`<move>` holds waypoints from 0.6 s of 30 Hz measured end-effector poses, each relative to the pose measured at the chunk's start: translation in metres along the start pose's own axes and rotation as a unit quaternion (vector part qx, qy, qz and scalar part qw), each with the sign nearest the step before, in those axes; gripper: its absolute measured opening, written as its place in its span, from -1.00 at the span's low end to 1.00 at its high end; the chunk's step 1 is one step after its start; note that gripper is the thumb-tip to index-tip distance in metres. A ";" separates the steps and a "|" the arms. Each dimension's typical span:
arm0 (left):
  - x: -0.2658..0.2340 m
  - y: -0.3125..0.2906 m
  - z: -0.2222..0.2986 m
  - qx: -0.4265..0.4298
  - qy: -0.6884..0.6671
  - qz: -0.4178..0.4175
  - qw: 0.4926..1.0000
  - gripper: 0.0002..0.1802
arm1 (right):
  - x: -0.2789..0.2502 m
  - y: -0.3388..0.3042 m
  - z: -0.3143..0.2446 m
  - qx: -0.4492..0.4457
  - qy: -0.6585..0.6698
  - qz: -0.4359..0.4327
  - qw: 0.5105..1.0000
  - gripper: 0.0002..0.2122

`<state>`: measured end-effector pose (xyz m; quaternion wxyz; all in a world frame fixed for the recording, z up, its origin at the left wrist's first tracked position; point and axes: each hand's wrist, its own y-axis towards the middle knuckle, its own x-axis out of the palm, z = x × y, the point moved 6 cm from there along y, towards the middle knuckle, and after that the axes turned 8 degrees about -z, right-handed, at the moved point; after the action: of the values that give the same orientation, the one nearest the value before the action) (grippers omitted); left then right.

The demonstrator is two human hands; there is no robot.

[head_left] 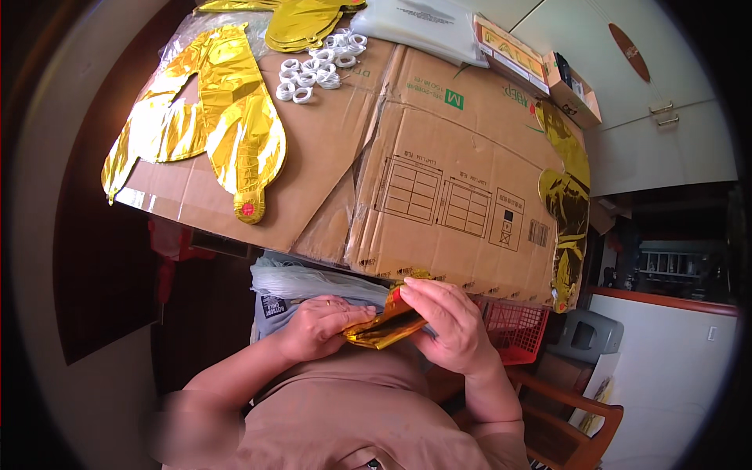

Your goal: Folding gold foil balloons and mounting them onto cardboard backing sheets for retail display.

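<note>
Close to my body, below the table's front edge, I hold a folded gold foil balloon (381,332) between both hands. My left hand (319,325) is closed on its left end. My right hand (448,315) pinches the other end, thumb and fingers near a small red spot on the foil. A bundle of pale, clear strands (313,280) lies across my lap just past my left hand, over grey cloth with a black label. On the table's left lies a flat gold foil balloon (227,117), its red-tipped end toward me.
Flattened cardboard (439,141) covers the table. Several white ribbon rolls (313,69) sit near more gold balloons (301,23) at the back. A stack of clear plastic bags (419,27) and a small box (513,55) stand behind. Another foil balloon (565,204) hangs along the right edge, above a red basket (517,333).
</note>
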<state>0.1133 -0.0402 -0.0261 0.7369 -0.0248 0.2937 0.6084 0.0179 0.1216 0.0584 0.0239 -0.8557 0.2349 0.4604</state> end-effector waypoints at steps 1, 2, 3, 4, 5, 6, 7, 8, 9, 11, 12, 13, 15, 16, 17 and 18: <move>0.000 0.000 0.001 0.009 0.005 -0.008 1.000 -0.52 | 0.000 -0.001 -0.001 -0.007 0.003 -0.003 1.000 -0.37; -0.001 0.001 0.002 0.018 0.009 -0.016 1.000 -0.53 | -0.001 -0.001 -0.003 -0.014 0.005 -0.006 1.000 -0.36; -0.001 0.002 0.004 0.028 0.012 -0.015 0.999 -0.53 | -0.001 -0.002 -0.004 -0.012 0.004 -0.019 1.000 -0.39; -0.002 0.002 0.005 0.037 0.014 -0.014 0.999 -0.54 | 0.000 -0.003 -0.004 -0.017 0.015 -0.028 0.999 -0.41; -0.002 0.002 0.006 0.046 0.017 -0.013 0.999 -0.55 | 0.002 -0.003 -0.003 -0.023 0.027 -0.037 0.999 -0.42; -0.003 0.003 0.006 0.048 0.020 -0.011 0.999 -0.56 | 0.004 -0.004 -0.002 -0.028 0.038 -0.045 0.998 -0.44; -0.003 0.002 0.006 0.050 0.023 -0.009 0.998 -0.57 | 0.005 -0.005 -0.001 -0.026 0.046 -0.055 0.997 -0.45; -0.002 0.002 0.006 0.052 0.026 -0.007 0.998 -0.58 | 0.007 -0.007 -0.001 -0.024 0.055 -0.065 0.996 -0.47; -0.003 0.003 0.007 0.053 0.029 -0.006 0.998 -0.59 | 0.008 -0.007 0.000 -0.023 0.064 -0.075 0.995 -0.48; -0.003 0.004 0.010 0.055 0.035 -0.005 0.998 -0.60 | 0.010 -0.008 0.000 -0.020 0.080 -0.089 0.993 -0.49; -0.003 0.003 0.010 0.059 0.038 -0.006 0.997 -0.61 | 0.010 -0.009 0.000 -0.019 0.088 -0.096 0.991 -0.50; -0.003 0.003 0.010 0.064 0.041 -0.007 0.997 -0.61 | 0.009 -0.008 -0.001 -0.023 0.072 -0.097 0.992 -0.49; -0.004 0.003 0.011 0.072 0.044 -0.009 0.996 -0.61 | 0.006 -0.004 -0.003 -0.031 0.040 -0.100 0.994 -0.49; -0.004 0.003 0.012 0.075 0.044 -0.008 0.996 -0.61 | 0.006 -0.004 -0.002 -0.022 0.029 -0.107 0.994 -0.46; -0.004 0.003 0.012 0.079 0.045 -0.008 0.996 -0.61 | 0.005 -0.004 0.000 -0.013 0.018 -0.113 0.993 -0.43; -0.004 0.003 0.013 0.083 0.042 -0.008 0.996 -0.61 | 0.004 -0.004 0.001 -0.005 0.007 -0.119 0.993 -0.40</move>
<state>0.1155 -0.0381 -0.0130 0.7279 0.0082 0.3737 0.5748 0.0204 0.1243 0.0538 0.0728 -0.8809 0.1291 0.4495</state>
